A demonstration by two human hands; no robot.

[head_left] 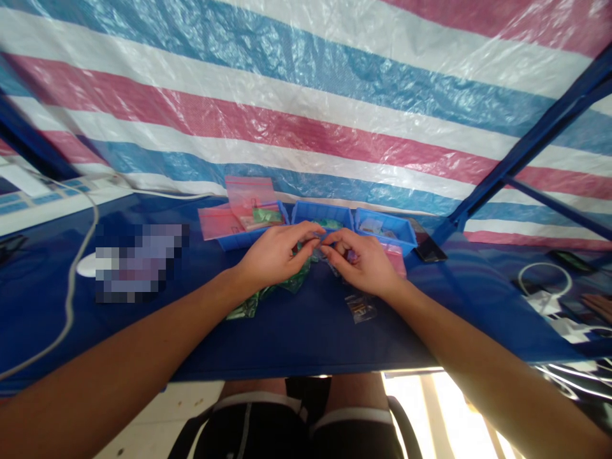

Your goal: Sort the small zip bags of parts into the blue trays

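My left hand [282, 252] and my right hand [361, 258] meet above the middle of the blue table, thumbs and fingers pinched together. Between the fingertips is what looks like a small clear plastic bag [321, 250], mostly hidden by them. Below my left hand lie green plastic packets [291, 282], with another green packet [243, 308] closer to the table's front. A small clear packet with brownish pieces [359, 308] lies below my right hand. Part of a pink bag [396, 258] shows just behind that hand.
Three blue bins stand in a row behind my hands: a left bin [234, 241] with pink zip bags [248, 191], a middle bin [322, 210] and a right bin [401, 237]. A dark phone [429, 247] lies right of them. White cables [71, 280] cross the left side.
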